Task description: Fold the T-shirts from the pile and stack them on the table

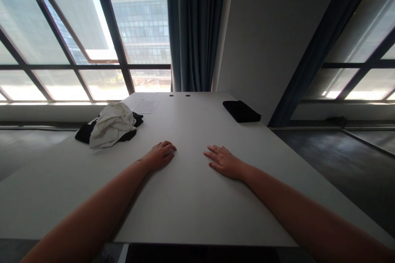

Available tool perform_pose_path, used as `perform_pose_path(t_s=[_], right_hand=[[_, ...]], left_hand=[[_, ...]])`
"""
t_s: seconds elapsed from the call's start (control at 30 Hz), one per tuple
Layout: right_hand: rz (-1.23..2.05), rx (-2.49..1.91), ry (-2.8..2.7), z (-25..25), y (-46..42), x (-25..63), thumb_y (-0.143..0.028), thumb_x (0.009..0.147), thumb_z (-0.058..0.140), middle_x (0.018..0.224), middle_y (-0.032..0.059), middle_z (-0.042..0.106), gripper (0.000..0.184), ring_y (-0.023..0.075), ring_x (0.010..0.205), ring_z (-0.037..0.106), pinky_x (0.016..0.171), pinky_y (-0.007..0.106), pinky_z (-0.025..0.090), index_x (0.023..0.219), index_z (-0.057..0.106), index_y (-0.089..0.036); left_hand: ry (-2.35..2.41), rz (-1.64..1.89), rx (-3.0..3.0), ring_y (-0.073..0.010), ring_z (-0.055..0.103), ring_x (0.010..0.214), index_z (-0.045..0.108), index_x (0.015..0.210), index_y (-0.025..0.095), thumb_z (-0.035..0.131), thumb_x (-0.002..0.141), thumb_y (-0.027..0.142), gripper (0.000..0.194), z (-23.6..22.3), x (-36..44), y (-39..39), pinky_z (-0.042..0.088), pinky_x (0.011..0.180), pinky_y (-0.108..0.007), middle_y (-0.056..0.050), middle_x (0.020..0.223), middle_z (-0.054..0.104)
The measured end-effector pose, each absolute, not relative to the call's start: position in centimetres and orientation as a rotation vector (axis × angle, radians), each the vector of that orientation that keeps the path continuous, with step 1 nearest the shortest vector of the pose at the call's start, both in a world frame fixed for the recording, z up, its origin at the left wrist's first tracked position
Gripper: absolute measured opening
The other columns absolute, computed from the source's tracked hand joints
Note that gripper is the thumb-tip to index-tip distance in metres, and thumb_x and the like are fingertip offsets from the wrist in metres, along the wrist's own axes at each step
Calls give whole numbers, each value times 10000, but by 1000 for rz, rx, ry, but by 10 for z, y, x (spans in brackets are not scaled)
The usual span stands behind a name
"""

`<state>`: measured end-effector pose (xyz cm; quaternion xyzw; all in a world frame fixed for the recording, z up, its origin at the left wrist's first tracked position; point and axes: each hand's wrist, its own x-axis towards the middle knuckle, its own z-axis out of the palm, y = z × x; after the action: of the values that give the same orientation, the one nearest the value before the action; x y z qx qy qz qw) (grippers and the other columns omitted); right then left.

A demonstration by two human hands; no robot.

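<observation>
My left hand (159, 155) rests palm down on the white table (191, 201), its fingers slightly bent and its thumb apart from them, with nothing visible in it. Across a gap, my right hand (224, 161) lies flat on the same surface, fingers spread and holding nothing. Nearest to the left hand is a crumpled white cloth (112, 125), heaped on top of a black cloth (84, 133) at the table's left side. Beyond the right hand, a folded black cloth (241, 111) lies near the right edge.
Pale sheets of paper (146, 106) lie at the far left of the table. Two small round holes (187, 95) are near its far edge. Behind stand a blue curtain (197, 28), a wall (271, 37) and large windows (142, 16).
</observation>
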<state>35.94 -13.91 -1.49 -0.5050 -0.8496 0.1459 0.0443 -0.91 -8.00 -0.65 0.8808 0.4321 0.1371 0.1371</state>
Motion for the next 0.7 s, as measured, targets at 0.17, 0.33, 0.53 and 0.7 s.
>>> perform_pose_path(t_s=[0.17,0.33,0.53,0.7], right_hand=[[553,-1401,-2571,-11,-125,384,-534,1047,490,1702,52,266,664,266,1583,264,1355,461,179,1639,499,-232],[627,-1355,-2515,-11,-121,396,-518,1029,509,1688,56,300,656,260,1573,291,1349,438,231,1608,536,-211],[671,-1344,-2482,-9,-123,393,-496,1011,542,1681,45,315,647,271,1569,299,1353,444,226,1599,551,-227],[698,-1372,-2477,-4,-126,392,-513,1008,524,1689,39,299,671,272,1573,286,1354,446,220,1609,540,-216]], left_hand=[[1215,391,2534,-303,572,1314,677,1319,271,476,977,509,463,-4,-12,-78,442,1222,-506,-108,1414,595],[1172,462,2543,-277,603,1271,699,1292,254,516,966,494,444,-8,-15,-75,472,1210,-454,-112,1382,619],[1141,476,2553,-270,608,1262,706,1294,254,523,975,494,439,-11,-16,-73,480,1201,-446,-116,1382,622],[1513,636,2652,-342,523,1379,718,1246,279,538,960,413,363,-1,-51,-50,396,1230,-572,-105,1467,583]])
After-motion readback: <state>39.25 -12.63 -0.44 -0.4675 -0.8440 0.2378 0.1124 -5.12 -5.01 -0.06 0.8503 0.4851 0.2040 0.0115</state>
